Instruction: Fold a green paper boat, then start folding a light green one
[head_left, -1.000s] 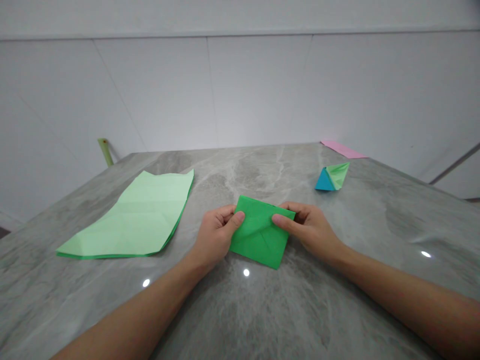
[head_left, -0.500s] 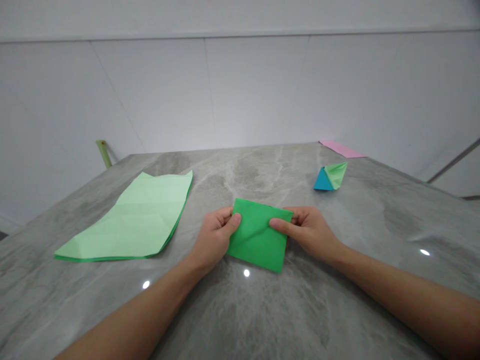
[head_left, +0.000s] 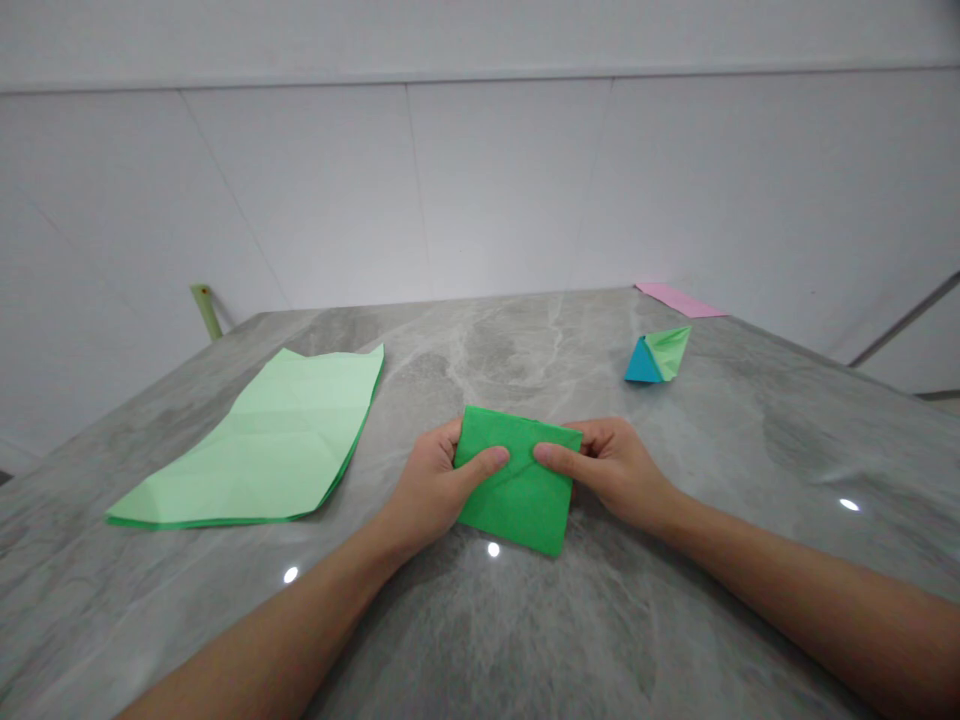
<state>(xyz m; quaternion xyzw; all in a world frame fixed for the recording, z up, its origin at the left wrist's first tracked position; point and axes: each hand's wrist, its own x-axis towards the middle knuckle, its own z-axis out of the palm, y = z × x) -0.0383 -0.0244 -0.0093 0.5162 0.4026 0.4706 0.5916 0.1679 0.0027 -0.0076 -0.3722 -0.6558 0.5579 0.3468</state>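
A folded green paper (head_left: 517, 500), roughly square and slightly tilted, is held between both hands above the front middle of the table. My left hand (head_left: 442, 480) grips its left side, the thumb lying flat on the near face and the fingers behind. On the other side, my right hand (head_left: 607, 465) pinches the upper right part, its thumb pointing inward. The two thumbs are close together near the upper middle of the paper. Most fingers of both hands are hidden behind it.
Light green paper sheets (head_left: 277, 440) lie stacked at the left of the grey marbled table (head_left: 480, 350). A small folded blue and light green paper piece (head_left: 660, 355) sits at the right. Farther back is a pink paper (head_left: 679, 298). A white wall (head_left: 495, 190) stands behind.
My left thumb has slid inward across the paper toward the right thumb. The green paper sits slightly lower and more to the left in view; both hands still hold it.
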